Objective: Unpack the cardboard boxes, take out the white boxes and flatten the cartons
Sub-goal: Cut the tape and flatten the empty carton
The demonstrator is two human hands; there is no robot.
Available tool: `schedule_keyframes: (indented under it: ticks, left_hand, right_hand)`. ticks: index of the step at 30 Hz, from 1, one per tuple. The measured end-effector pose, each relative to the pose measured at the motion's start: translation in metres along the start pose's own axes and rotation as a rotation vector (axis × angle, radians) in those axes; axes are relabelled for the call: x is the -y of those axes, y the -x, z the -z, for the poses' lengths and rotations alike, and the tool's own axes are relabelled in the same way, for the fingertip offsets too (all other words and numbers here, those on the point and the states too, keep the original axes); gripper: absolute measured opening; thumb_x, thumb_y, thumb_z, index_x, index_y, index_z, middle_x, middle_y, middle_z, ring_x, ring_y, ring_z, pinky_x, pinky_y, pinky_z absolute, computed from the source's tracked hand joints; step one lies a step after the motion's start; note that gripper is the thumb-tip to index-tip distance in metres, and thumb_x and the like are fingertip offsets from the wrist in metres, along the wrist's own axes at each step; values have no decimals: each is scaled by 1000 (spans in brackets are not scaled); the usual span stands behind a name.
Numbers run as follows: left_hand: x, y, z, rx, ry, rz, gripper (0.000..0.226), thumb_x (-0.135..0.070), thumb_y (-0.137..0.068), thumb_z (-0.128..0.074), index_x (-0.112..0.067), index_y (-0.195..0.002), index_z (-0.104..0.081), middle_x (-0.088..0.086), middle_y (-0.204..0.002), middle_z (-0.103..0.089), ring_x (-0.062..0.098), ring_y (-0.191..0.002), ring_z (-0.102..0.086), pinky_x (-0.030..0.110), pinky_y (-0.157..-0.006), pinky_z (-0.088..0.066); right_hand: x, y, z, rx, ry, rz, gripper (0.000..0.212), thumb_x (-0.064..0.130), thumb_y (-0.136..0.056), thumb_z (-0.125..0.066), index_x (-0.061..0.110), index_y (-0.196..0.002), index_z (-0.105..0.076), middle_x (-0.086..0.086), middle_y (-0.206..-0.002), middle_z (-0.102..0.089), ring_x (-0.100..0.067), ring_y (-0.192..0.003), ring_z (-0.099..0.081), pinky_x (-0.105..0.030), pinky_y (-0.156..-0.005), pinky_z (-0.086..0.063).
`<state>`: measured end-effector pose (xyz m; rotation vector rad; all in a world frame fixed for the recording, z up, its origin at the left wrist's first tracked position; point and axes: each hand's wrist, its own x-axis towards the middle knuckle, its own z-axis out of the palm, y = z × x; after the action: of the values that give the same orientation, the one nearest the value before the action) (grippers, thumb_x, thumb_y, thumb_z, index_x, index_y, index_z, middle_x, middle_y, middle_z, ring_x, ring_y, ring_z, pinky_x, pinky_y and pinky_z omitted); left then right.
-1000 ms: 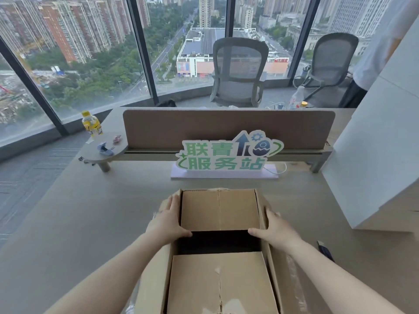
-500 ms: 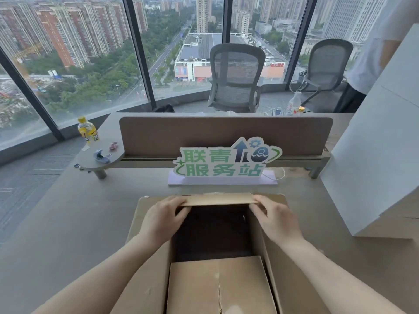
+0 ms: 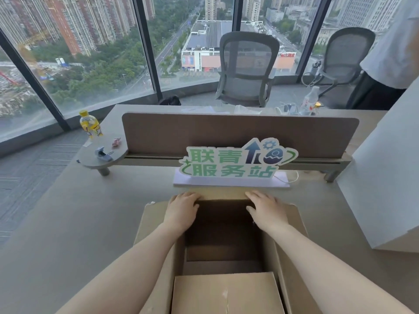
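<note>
A brown cardboard carton stands open on the grey desk in front of me, its inside dark with no white box visible. The far flap is folded outward and lies nearly flat. My left hand presses palm-down on that flap's left end, my right hand on its right end. Both side flaps are spread outward. The near flap still lies over the opening close to me. A stack of large white boxes stands at the right.
A green-and-white sign on a white base stands just beyond the carton, in front of a brown desk divider. A yellow bottle and a small clamp sit far left. Two office chairs and a standing person are behind the desk.
The far flap, upright a second ago, has been pushed away from me and down. Both hands moved forward from the side walls onto it. The side flaps have spread outward.
</note>
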<state>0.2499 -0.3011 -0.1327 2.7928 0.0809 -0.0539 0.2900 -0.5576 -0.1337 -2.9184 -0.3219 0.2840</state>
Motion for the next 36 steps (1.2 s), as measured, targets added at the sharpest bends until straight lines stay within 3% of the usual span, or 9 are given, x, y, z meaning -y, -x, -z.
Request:
schedule_keyframes:
  ticks: [8,12,15,17,19,23,27,29,36]
  left_hand:
    - [5,-10,-11,-38,16,-5,30,-11,-99,-44,-22,-115,-67,4,-112,-69,29,-106,-57,38,-91,-41]
    - [1,5,-11,-176,-53,-153,36,-3,-91,-54,-20,-122,-64,3,-123,-65,29,-119,-54,42,-108,-35]
    - [-7,32,-6,-259,6,-357,29,-9,-89,-61,-17,-116,-69,1,-122,-66,25,-117,-56,43,-108,-42]
    - [-16,52,1,-76,65,-411,24,-19,-96,-55,-19,-113,-71,-1,-115,-69,22,-107,-61,38,-98,-48]
    - [-27,67,5,233,18,-364,28,-29,-100,-48,-22,-117,-69,-3,-116,-68,18,-106,-61,35,-93,-50]
    - [-42,89,-2,652,-3,-232,34,-45,-98,-49,-20,-101,-72,0,-102,-70,18,-94,-64,34,-85,-52]
    - [-50,106,7,616,92,-216,43,-47,-98,-51,-15,-72,-63,-1,-73,-61,16,-71,-57,28,-65,-43]
    - [-56,116,21,546,162,-197,49,-47,-98,-50,-12,-66,-61,-2,-63,-56,12,-59,-51,28,-58,-39]
    - [-70,163,74,530,303,-141,54,-52,-96,-52,-20,-52,-53,-6,-55,-41,13,-51,-38,28,-55,-32]
  right_hand:
    - [-1,-6,-9,-111,61,20,27,30,-103,-37,28,-119,-59,4,-122,-64,-25,-112,-50,-38,-95,-35]
    - [1,10,-9,-185,-9,62,40,21,-98,-48,24,-138,-48,-3,-136,-52,-29,-124,-43,-41,-105,-33]
    - [4,44,-15,-387,-138,194,37,10,-87,-62,16,-124,-63,-7,-131,-56,-30,-124,-49,-44,-106,-38]
    - [6,70,-21,-442,-147,303,21,13,-86,-58,17,-102,-71,-1,-107,-69,-22,-105,-62,-40,-107,-37]
    - [13,94,-22,-271,-28,321,35,30,-93,-37,24,-92,-72,6,-88,-72,-17,-89,-65,-40,-115,-26]
    - [25,126,-20,40,135,284,50,43,-102,-26,23,-91,-70,6,-92,-73,-15,-95,-62,-36,-119,-9]
    - [28,150,-6,1,-103,225,48,46,-102,-37,23,-62,-49,2,-66,-61,-16,-69,-55,-28,-82,-39]
    - [28,162,8,-16,-231,145,52,46,-100,-43,16,-57,-43,0,-58,-54,-17,-61,-50,-33,-60,-35]
    - [22,205,60,110,-651,75,51,51,-99,-46,21,-67,-73,11,-67,-66,-4,-73,-60,-29,-75,-44]
